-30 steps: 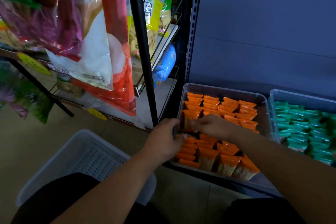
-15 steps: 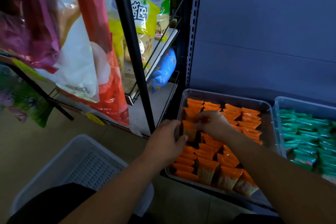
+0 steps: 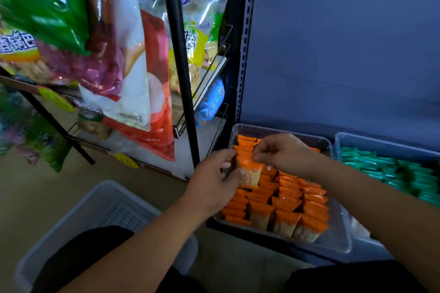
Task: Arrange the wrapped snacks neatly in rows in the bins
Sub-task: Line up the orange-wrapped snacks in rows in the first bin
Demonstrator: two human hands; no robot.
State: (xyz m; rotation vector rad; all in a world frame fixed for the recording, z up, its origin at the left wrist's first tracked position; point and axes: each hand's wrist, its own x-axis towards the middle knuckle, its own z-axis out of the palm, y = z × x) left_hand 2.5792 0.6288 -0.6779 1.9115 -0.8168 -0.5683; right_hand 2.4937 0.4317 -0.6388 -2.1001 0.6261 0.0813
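Both hands on one orange packet: left hand curls round its side, right hand pinches the top edge, mid-frame over the left column of the clear bin. Seat it upright, tight against the row behind. Versus the earlier frame it's raised, pale face showing.

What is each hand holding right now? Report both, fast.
Left hand: holding an orange snack packet by its left side.
Right hand: pinching the same packet's top edge.
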